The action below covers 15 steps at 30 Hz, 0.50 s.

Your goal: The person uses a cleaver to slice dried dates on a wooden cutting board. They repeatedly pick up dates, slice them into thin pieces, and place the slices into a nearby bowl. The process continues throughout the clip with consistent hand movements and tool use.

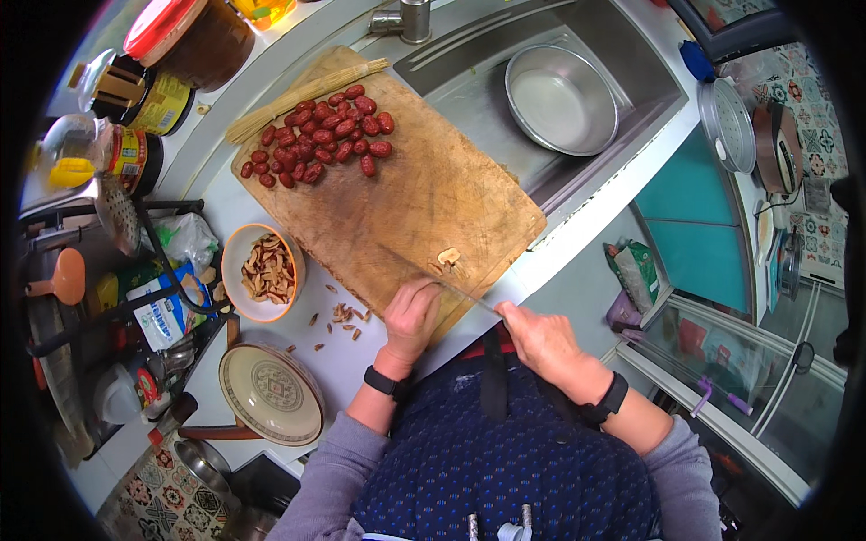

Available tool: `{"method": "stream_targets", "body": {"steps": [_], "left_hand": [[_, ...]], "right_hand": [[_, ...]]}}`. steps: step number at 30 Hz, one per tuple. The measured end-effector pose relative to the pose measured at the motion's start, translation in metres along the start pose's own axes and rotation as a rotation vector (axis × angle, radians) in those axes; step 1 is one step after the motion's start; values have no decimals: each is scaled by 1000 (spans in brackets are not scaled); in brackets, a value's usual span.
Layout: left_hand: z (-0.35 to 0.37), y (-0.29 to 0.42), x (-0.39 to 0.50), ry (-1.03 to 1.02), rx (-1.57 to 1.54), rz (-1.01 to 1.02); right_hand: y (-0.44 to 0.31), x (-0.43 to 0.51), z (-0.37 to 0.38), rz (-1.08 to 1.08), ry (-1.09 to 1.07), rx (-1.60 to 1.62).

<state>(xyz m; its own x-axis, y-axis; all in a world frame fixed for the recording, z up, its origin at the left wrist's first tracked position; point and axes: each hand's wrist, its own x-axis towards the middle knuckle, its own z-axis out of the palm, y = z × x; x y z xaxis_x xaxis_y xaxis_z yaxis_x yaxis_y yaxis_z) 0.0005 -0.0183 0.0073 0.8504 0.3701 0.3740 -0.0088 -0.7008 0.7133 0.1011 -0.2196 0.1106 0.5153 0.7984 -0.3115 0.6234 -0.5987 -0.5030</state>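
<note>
A wooden cutting board (pixel 406 196) lies at a slant, its near edge close to my body. My right hand (pixel 544 338) is closed on the handle of a knife (pixel 467 296), whose thin blade reaches left over the board. Against the blade, near the board's front edge, are the bent fingers of my left hand (pixel 414 308); whether they hold a date piece is hidden. Just beyond the blade lie a pale slice (pixel 448 256) and small red bits. Whole red dates (pixel 325 138) are heaped on the far left of the board, beside a bamboo-strip brush (pixel 308 98).
Left of the board stand a bowl of sliced dates (pixel 269 274) and a patterned bowl (pixel 272 394), with date pieces (pixel 345 314) scattered between. A metal basin (pixel 561 100) sits in the steel sink (pixel 460 88) behind right. Jars (pixel 196 44) and a black rack (pixel 166 250) line the left.
</note>
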Motion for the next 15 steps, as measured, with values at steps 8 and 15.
{"method": "stream_targets", "body": {"steps": [8,15], "left_hand": [[1,3,4,42,-17,-36],[1,4,5,63,-16,-30]], "right_hand": [[-13,-15,-25,85,55,99],[-24,-41,-44,156,13,64]]}}
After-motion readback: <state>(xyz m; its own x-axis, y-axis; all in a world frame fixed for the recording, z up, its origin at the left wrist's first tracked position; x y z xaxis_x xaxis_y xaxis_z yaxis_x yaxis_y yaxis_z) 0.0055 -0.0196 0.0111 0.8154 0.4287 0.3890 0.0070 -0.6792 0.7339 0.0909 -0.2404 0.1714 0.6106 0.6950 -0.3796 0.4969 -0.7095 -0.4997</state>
